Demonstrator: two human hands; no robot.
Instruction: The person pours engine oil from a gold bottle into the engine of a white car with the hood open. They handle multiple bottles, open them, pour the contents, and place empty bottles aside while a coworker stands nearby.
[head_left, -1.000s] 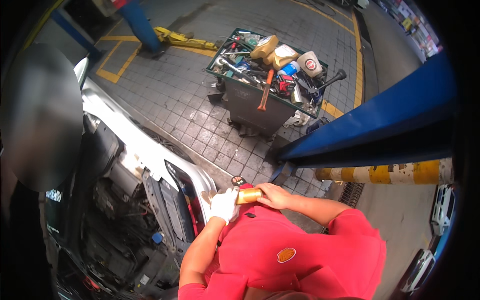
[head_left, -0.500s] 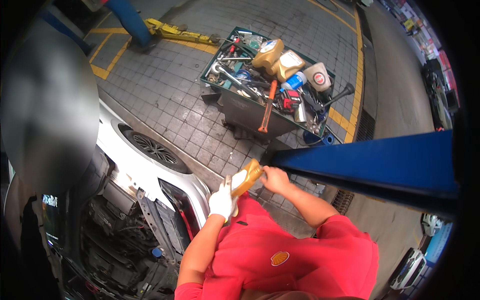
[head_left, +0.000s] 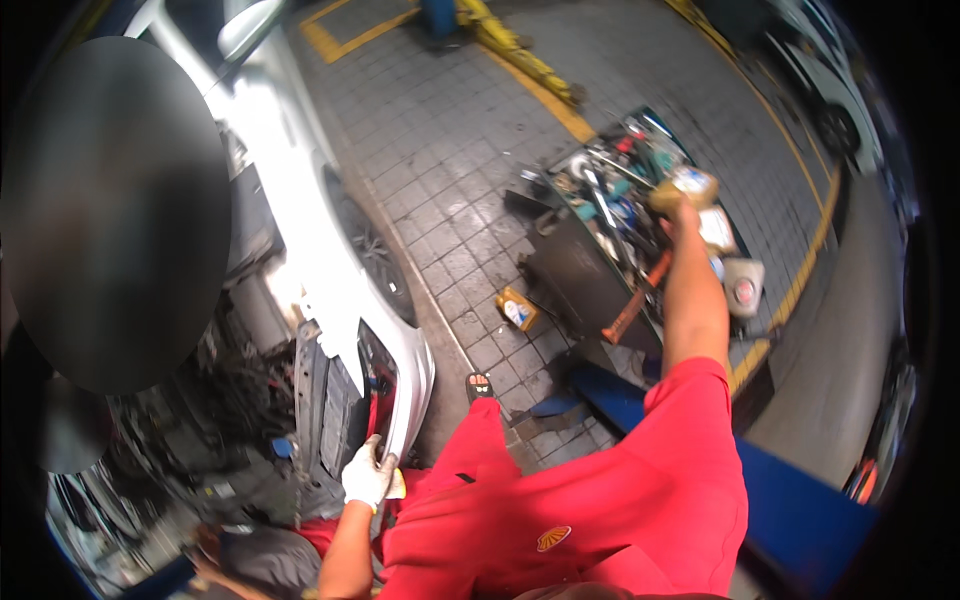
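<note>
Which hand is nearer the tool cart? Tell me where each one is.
Right. The right hand is stretched out over the tool cart, holding a tan bottle above its tray. The gloved left hand is far back, low by the white car's front.

My right hand [head_left: 678, 205] reaches out over the near edge of the tool cart [head_left: 580, 285], holding a bottle [head_left: 683, 186] above the tools heaped in its top tray — a jug [head_left: 742, 290] sits at the tray's right corner. On the floor [head_left: 440, 180] just left of the cart stands a small oil bottle [head_left: 517, 308], between the cart and the car's front wheel [head_left: 372, 250]. My left hand [head_left: 368, 476] rests low against the car's bumper edge [head_left: 405, 400], well apart from the right — the car [head_left: 290, 180] fills everything to my left.
</note>
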